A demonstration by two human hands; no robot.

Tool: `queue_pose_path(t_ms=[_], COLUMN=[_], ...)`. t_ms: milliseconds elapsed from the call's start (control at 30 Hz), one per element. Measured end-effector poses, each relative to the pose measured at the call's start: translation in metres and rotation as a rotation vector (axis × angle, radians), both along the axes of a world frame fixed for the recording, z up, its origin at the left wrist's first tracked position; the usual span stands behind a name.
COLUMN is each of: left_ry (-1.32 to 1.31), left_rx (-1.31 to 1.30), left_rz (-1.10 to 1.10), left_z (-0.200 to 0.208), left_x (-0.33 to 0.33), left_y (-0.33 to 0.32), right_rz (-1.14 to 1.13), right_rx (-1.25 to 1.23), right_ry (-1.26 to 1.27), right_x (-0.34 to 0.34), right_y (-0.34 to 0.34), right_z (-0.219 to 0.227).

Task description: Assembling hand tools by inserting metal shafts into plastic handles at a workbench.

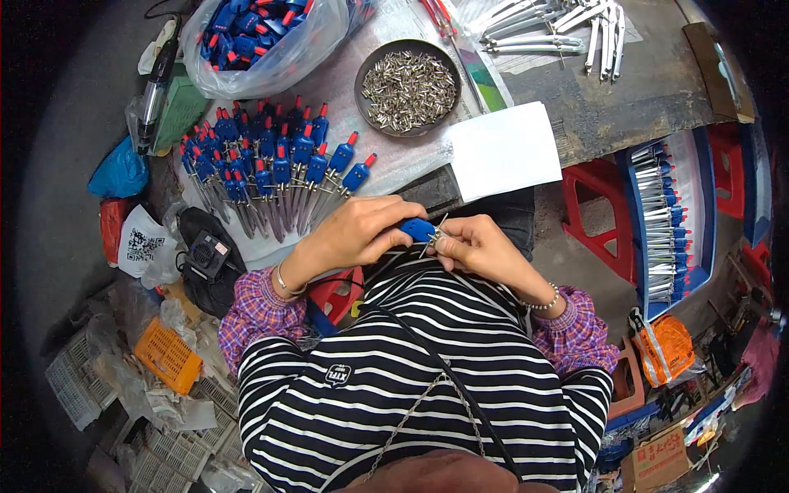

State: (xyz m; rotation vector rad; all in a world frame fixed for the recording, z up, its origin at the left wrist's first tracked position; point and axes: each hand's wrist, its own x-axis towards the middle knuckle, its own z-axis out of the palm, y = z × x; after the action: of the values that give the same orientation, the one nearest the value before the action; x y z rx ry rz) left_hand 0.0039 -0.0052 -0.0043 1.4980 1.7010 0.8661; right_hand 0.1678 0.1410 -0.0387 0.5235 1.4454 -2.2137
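My left hand [359, 232] pinches a blue plastic handle piece [418, 228] in front of my striped top. At its right end, my right hand [477, 244] has its fingertips closed on thin metal parts [432, 239] that cross each other; their exact shape is too small to make out. Just beyond my left hand, many finished-looking blue pieces [281, 170] with red tips and long metal blades stand bunched together on the table. A dark round bowl [359, 82] full of small metal pins [410, 89] sits farther back.
A clear plastic bag [275, 80] of blue and red parts stands back left. White paper [505, 151] lies near the table edge, with silvery metal arms [606, 39] behind. At right, a blue bin [695, 283] of similar pieces rests beside red stools [604, 215].
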Motion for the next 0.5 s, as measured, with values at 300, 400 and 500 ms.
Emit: queue_pose_path(t_ms=[300,400,500], left_ry=[-0.051,-0.075,-0.102], left_rx=[0.098,0.097,0.097], left_rz=[-0.01,-0.013,-0.014], left_z=[-0.003,-0.004,-0.005], left_x=[0.002,0.0,0.0], left_y=[-0.005,-0.006,-0.006], right_rz=[0.089,0.049,0.027], right_rx=[-0.041,-0.08,-0.089], right_ry=[0.001,-0.001,0.005], right_x=[0.0,-0.003,0.0], right_y=[0.0,-0.003,-0.007], right_z=[-0.003,0.003,0.002])
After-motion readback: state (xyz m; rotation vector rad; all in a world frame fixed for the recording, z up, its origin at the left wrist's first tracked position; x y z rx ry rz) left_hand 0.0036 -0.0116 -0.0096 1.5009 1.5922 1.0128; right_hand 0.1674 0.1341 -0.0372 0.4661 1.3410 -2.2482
